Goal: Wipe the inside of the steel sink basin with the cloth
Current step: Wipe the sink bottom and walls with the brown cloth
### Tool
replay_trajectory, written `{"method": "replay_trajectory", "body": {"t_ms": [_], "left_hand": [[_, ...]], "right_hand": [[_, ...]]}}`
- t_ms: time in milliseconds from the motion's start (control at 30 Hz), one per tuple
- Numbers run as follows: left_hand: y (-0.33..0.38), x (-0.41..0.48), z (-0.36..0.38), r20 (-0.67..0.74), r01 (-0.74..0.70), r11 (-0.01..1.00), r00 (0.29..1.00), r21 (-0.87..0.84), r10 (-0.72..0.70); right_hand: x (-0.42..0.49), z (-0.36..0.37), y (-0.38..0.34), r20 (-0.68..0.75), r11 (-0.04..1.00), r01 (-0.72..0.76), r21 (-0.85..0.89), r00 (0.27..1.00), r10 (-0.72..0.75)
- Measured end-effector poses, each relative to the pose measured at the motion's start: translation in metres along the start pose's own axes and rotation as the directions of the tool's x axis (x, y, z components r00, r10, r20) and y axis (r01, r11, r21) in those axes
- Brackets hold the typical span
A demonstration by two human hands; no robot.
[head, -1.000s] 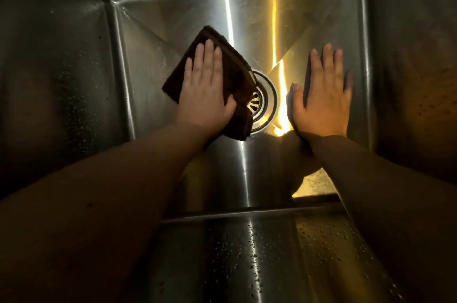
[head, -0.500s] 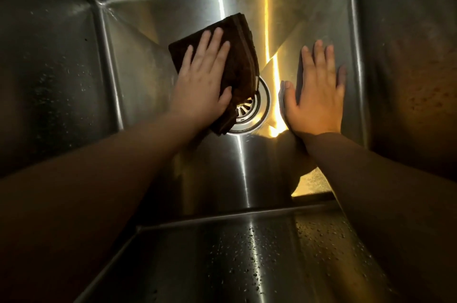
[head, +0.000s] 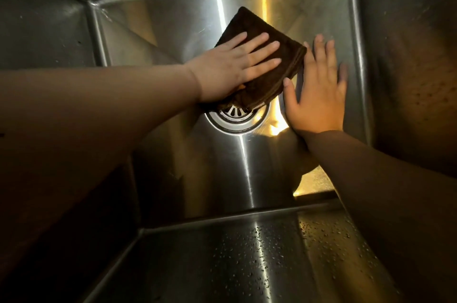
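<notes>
I look down into a deep steel sink basin (head: 158,30). A folded dark brown cloth (head: 249,28) lies flat on the basin floor, just beyond the round drain (head: 235,118) and covering its far edge. My left hand (head: 237,62) presses on the cloth with straight fingers pointing right. My right hand (head: 319,89) lies flat on the floor right of the drain, fingers spread, its thumb beside the cloth's right edge.
Steel walls rise on all four sides. The near wall (head: 247,253) is speckled with water drops. The right wall (head: 415,80) stands close to my right hand. A bright yellow reflection (head: 274,114) glares between the drain and my right hand.
My left hand has swept the cloth to the right and turned its fingers rightward, so the cloth now reaches my right hand. My right hand has stayed flat in place.
</notes>
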State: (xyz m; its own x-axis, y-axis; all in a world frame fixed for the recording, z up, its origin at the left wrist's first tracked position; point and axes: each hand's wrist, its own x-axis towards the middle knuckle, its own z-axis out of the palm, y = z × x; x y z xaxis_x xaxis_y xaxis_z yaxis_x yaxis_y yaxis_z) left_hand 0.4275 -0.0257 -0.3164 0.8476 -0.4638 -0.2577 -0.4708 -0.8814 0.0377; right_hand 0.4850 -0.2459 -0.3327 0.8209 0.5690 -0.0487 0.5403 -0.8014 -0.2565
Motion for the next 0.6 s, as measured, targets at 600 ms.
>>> {"method": "replay_trajectory", "body": {"t_ms": [600], "left_hand": [[0.067, -0.122, 0.042, 0.068, 0.806, 0.497, 0.544, -0.322, -0.836]], "right_hand": [[0.091, -0.027, -0.049, 0.293, 0.152, 0.988, 0.030, 0.137, -0.946]]}}
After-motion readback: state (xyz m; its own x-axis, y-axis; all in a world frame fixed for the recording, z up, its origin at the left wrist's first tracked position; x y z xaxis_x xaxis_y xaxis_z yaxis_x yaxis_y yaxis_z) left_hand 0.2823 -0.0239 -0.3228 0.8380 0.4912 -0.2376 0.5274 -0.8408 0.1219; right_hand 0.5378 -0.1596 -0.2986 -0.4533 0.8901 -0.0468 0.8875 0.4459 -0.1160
